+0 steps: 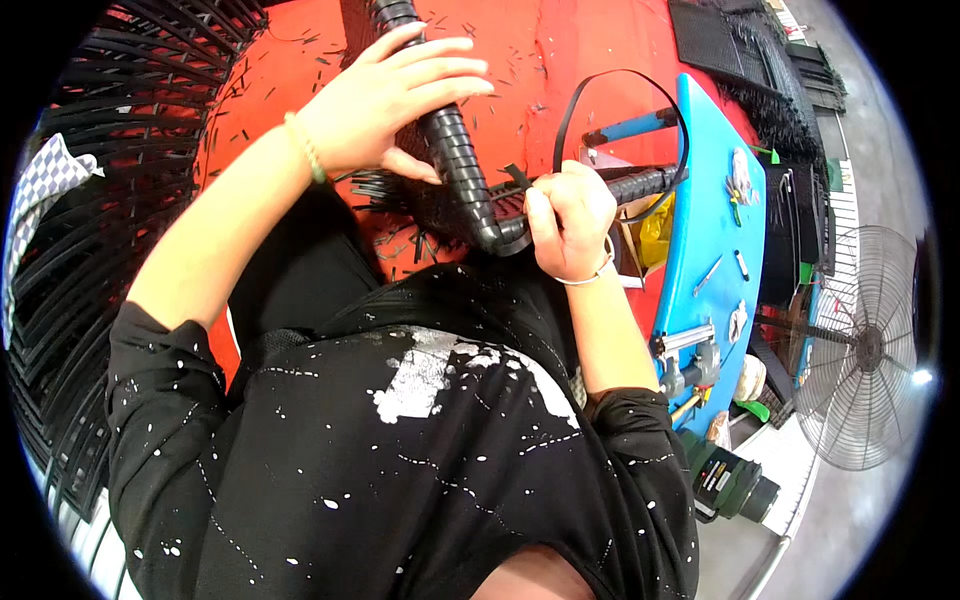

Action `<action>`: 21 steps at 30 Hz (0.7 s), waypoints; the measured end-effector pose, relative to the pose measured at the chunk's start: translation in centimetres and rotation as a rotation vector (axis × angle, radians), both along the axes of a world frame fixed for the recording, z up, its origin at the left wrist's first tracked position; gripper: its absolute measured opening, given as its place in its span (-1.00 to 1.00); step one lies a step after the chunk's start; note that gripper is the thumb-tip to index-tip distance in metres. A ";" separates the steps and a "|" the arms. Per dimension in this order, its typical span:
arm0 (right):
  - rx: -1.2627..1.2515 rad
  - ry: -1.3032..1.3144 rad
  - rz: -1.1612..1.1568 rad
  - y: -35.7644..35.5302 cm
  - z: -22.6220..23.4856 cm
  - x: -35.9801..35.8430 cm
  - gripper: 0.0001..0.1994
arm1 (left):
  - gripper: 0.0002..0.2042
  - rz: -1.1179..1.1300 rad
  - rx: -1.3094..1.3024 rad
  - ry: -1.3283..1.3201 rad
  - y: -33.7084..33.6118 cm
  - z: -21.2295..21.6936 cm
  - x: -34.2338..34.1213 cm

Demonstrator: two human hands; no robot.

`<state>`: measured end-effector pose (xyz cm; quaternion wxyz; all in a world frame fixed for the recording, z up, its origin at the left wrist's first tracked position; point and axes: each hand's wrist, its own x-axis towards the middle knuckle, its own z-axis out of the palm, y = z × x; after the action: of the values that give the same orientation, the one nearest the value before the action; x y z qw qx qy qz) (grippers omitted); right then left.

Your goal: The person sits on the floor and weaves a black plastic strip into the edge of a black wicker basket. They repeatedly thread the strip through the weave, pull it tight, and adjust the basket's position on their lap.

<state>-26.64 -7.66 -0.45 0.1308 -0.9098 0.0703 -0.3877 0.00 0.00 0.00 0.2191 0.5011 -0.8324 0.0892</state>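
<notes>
The left hand [395, 100] spreads wide over a black, ribbed, strip-wrapped tubular frame [460, 165] above scrap-strewn red flooring [290, 90]. The right hand [570, 222] clenches a flat, glossy black strip [559, 130] curling into a loop.

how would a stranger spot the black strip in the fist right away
Start from the long blue table on the right. Just left of it, the right hand makes a fist around a thin black strip. That strip bows out in a wide, free loop, unlike the tightly wound black frame beside it.
</notes>
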 end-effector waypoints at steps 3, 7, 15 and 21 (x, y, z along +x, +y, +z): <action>-0.002 -0.010 0.007 0.8 -0.5 -1.1 -0.90 | -0.38 -0.137 0.004 -0.076 -1.1 0.3 -0.5; 0.003 -0.015 0.001 3.3 -0.5 -2.8 -0.92 | -0.48 -0.206 0.146 -0.129 0.3 1.3 -1.9; 0.012 -0.102 0.121 2.9 2.1 -3.2 -0.93 | -0.54 -0.214 0.013 -0.035 4.2 3.4 -2.9; 0.057 -0.148 0.167 2.7 3.8 -1.8 -0.94 | -0.56 -0.007 0.019 0.029 9.2 4.9 -3.8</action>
<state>-28.41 -4.95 3.32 0.1932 -0.8773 -0.0047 -0.4392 -3.84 9.18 4.93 0.2269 0.5015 -0.8317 0.0734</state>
